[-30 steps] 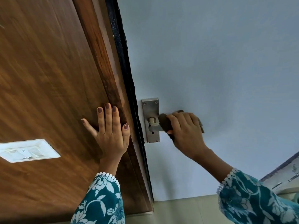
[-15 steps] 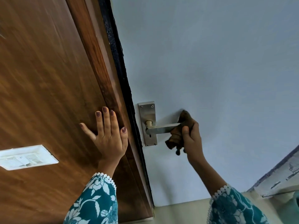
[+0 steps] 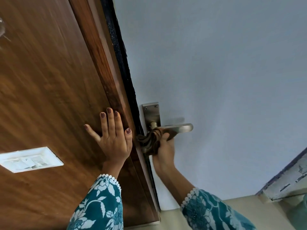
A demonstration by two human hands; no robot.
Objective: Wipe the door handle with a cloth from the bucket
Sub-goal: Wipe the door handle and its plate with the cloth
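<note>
A silver lever door handle (image 3: pixel 180 127) juts right from its metal backplate (image 3: pixel 151 113) on the pale blue door (image 3: pixel 216 80). My right hand (image 3: pixel 164 151) grips a brown cloth (image 3: pixel 152 141) from below, pressed against the handle's underside near its base by the backplate. The cloth bunches out to the left of my fingers. My left hand (image 3: pixel 113 136) lies flat, fingers spread, on the brown wooden frame (image 3: pixel 49 80) left of the door edge. No bucket is visible.
A white switch plate (image 3: pixel 28 159) is set in the wooden panel at lower left. A black seal strip (image 3: pixel 123 63) runs along the door edge. A pale floor (image 3: pixel 232 211) and a worn white ledge (image 3: pixel 292 180) show at lower right.
My right hand slid the cloth from the handle's free end back to its base near the backplate, leaving the tip of the lever bare. My left hand stayed on the wood.
</note>
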